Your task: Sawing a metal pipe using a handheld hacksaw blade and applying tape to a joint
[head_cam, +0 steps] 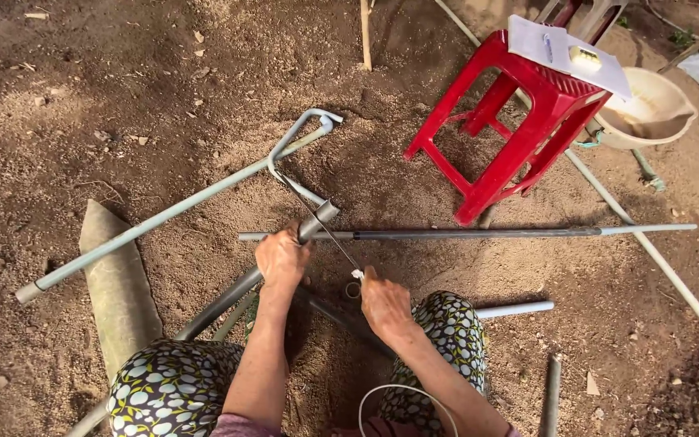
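My left hand (281, 257) grips a grey plastic pipe (228, 298) that runs from my lap up to a cut end near the middle of the view. My right hand (385, 303) holds the handle end of a hacksaw (305, 154), whose thin blade (317, 220) crosses the pipe just beyond my left hand. The saw's light grey frame arches away toward the upper middle. A short cut ring of pipe (352, 290) lies on the soil between my hands.
A long thin dark pipe (479, 233) lies across the soil in front of me. Another long grey pipe (163, 214) slants left. A red plastic stool (519, 121) with papers stands upper right, beside a beige basin (657, 109). A flat plank (116, 283) lies left.
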